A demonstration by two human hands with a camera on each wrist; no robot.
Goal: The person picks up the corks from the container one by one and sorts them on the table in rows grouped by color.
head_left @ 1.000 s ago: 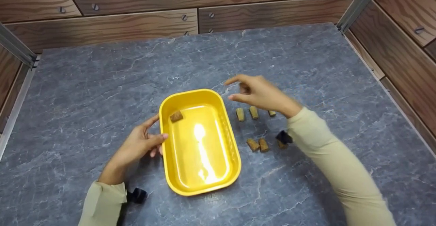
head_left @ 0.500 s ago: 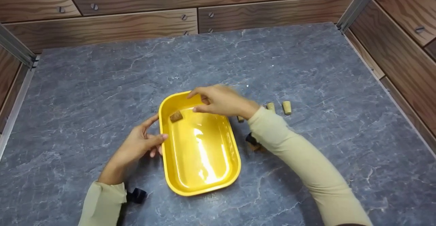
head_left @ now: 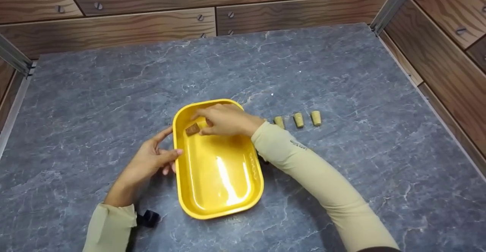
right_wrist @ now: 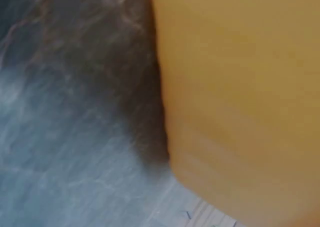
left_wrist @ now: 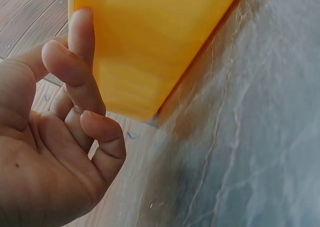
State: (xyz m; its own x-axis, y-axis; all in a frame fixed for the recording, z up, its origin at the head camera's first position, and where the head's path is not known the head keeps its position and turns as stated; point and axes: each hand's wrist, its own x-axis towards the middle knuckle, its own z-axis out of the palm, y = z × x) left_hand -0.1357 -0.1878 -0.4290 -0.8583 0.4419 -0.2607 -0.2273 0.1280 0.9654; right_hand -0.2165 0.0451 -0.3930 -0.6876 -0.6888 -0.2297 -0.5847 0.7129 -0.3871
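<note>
A yellow plastic tray stands on the marbled surface in the head view. My left hand holds its left side, thumb at the rim and fingers along the outer wall; the left wrist view shows that wall beside the fingers. Inside the tray, near its far left corner, lies a brown cork stopper. My right hand reaches over the tray's right side, thumb and index finger apart close to that cork. Only the tray's outer wall and the surface show in the right wrist view.
Several tapered pale cork stoppers stand in a row right of the tray, the nearest partly behind the right sleeve. Wood-patterned panels border the marbled surface at the back and sides.
My right hand has moved left and down from beside the tray to the cork inside it. The brown corks right of the tray are now hidden. My left hand keeps its hold.
</note>
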